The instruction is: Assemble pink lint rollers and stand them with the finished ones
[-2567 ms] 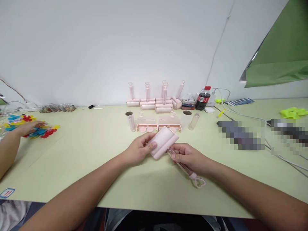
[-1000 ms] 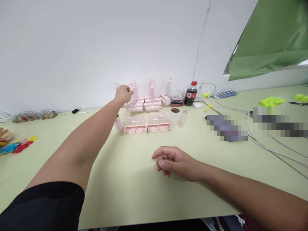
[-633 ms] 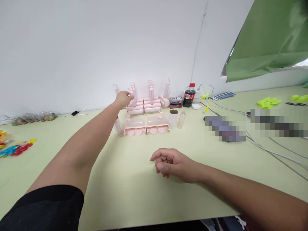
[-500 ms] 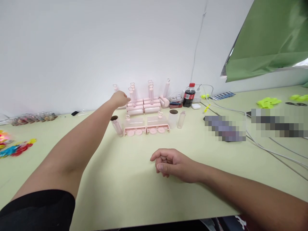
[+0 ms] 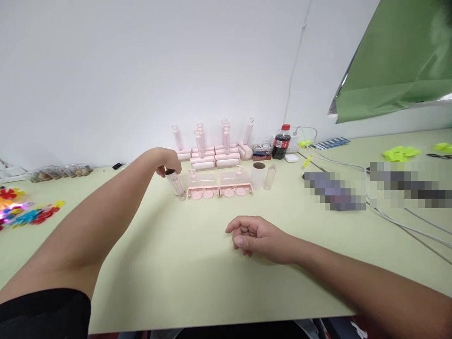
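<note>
My left hand (image 5: 165, 160) reaches far forward, its fingers closed about the top rim of a white roll with a brown core (image 5: 172, 178). Part of this roll is hidden behind a clear pinkish tube (image 5: 179, 187). Nearer the middle of the table, my right hand (image 5: 259, 239) holds nothing, its fingers loosely curled and the thumb apart. Beyond it lie two pink trays with round discs (image 5: 203, 193), and behind these, clear covers with heart-shaped loops (image 5: 235, 176). A second white roll (image 5: 258, 179) and another clear tube (image 5: 270, 178) stand to their right.
Pink cases (image 5: 203, 162) and upright pink handles (image 5: 226, 141) line the wall. A cola bottle (image 5: 281, 142) stands right of them. White cables (image 5: 367, 188) cross the right side. Colourful plastic pieces (image 5: 33, 214) and bagged items (image 5: 61, 173) lie left.
My left hand has come back from the pink handles near the wall, down to the white roll at the left. My right hand has hardly moved. The view has shifted slightly.
</note>
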The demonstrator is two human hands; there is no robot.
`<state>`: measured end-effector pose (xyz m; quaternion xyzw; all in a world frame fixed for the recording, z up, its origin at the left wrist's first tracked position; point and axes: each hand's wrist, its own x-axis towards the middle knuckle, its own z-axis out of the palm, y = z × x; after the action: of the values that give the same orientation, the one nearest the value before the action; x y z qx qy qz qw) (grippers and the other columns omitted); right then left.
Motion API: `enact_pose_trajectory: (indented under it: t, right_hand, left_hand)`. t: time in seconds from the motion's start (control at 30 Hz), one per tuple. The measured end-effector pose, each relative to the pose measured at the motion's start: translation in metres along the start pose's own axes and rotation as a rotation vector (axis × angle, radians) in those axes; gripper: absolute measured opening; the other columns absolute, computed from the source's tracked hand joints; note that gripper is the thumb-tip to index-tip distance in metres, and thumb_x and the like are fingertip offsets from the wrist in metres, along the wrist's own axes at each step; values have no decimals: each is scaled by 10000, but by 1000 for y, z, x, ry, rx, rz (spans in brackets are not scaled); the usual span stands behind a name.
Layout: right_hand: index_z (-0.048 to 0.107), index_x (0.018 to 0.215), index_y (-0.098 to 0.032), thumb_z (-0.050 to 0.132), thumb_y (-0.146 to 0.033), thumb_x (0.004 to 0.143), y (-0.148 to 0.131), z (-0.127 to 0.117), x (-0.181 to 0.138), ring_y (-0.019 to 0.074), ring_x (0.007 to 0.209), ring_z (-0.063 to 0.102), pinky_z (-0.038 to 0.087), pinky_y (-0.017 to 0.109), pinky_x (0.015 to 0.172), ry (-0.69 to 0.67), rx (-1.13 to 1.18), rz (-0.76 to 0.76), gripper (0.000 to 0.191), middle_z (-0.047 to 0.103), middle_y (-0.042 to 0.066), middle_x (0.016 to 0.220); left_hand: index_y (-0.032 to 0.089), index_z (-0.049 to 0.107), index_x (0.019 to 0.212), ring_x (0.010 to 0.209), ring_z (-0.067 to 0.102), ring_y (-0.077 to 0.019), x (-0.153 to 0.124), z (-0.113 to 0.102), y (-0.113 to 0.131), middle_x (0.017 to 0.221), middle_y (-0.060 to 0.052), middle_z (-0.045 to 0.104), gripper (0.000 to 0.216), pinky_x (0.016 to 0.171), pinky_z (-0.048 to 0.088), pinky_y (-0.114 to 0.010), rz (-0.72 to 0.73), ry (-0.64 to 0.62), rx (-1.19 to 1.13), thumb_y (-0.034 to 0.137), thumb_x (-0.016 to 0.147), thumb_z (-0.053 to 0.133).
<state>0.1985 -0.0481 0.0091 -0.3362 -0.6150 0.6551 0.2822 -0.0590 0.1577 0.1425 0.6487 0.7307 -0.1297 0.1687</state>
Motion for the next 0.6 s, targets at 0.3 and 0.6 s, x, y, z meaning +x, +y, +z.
enact_pose_trajectory:
  t: [0.3, 0.6]
  right_hand:
    - [553, 1148, -171, 674, -465, 828, 0, 0, 5, 131, 654, 578, 503, 279, 556, 90, 123, -48, 451, 610, 35, 849]
    - [582, 975, -194, 640, -454, 833, -19, -12, 6, 204, 827, 608, 551, 332, 689, 563, 499, -131, 301, 643, 89, 986]
  left_hand:
    - [235, 625, 1075, 706, 648, -209, -85, -3, 7, 1002, -75, 667, 359, 583, 495, -317, 413, 666, -554, 312, 725, 646]
    - [243, 527, 1233, 1187, 517, -283, -141, 185, 44, 1264, -120, 563, 438, 981, 456, -461, 895, 461, -495, 476, 863, 554]
